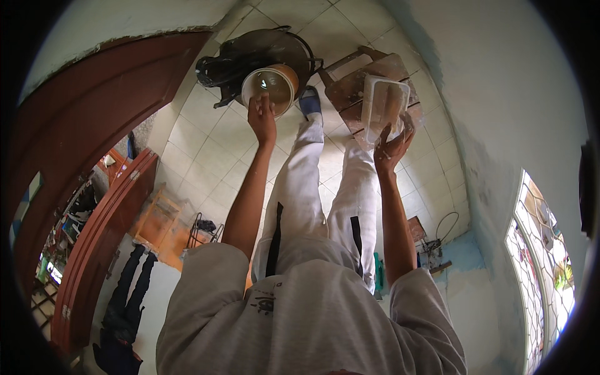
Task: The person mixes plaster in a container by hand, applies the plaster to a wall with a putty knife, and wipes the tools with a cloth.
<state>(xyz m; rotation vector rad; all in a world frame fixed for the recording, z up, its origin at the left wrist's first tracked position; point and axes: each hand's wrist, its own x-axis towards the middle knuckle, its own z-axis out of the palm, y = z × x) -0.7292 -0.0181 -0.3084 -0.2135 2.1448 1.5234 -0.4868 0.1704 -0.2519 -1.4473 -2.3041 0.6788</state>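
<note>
My left hand (262, 114) is closed on the near rim of a round, pale-rimmed bucket (289, 81) with liquid inside; the bucket stands over a dark round object (287, 47) with black material draped at its left. At the right, fingers of my right hand (394, 139) grip the lower end of a translucent, smeared rectangular plastic container (384, 94). Beneath that container is a brown slatted wooden stool or chair (347, 97), stained with pale splatters. My legs and one sandalled foot show between my hands.
Tiled floor (206, 144) surrounds me. A dark red door (94, 94) and doorway are left; a patchy wall (450, 62) and grilled window (540, 262) are right. Behind lie wooden furniture (159, 225), a wire rack (203, 228) and dark clothing (125, 294), possibly on a person.
</note>
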